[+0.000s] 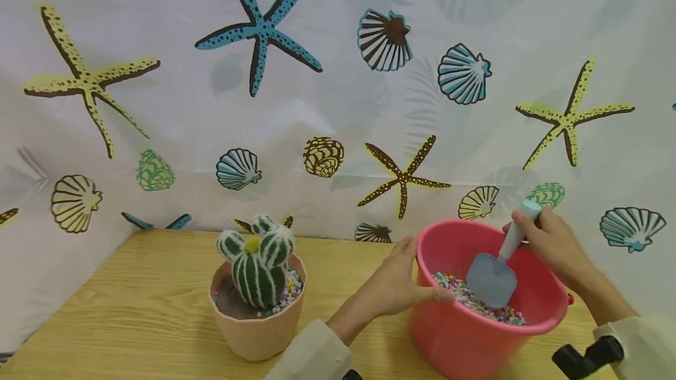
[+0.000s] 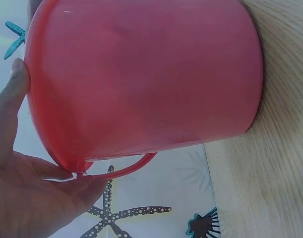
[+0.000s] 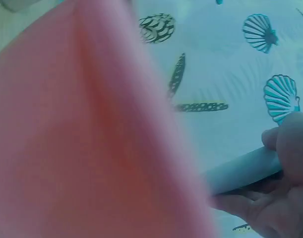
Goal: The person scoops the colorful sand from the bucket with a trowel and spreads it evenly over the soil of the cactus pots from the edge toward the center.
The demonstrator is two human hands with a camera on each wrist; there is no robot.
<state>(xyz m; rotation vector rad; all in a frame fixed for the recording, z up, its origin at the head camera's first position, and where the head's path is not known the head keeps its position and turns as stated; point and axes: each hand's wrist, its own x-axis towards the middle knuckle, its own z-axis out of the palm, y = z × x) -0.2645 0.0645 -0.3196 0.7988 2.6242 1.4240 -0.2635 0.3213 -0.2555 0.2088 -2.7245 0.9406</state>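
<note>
My right hand (image 1: 554, 245) grips the grey handle of a small trowel (image 1: 492, 279) inside a pink bucket (image 1: 475, 339). The trowel's blade points down, its lower edge at the colourful pebbles (image 1: 462, 293) in the bucket. On the bucket's left side, my left hand (image 1: 393, 280) holds the rim, thumb along the near edge. The left wrist view shows its fingers (image 2: 67, 191) by the handle joint. In the right wrist view the bucket wall hides the blade, and only the trowel handle (image 3: 245, 171) shows.
Left of the bucket stands a peach pot (image 1: 259, 336) with a knitted cactus (image 1: 259, 277); colourful pebbles cover its right part, grey-brown filling the left. Both containers stand on a wooden table (image 1: 132, 309). A sea-patterned cloth (image 1: 338, 104) hangs behind.
</note>
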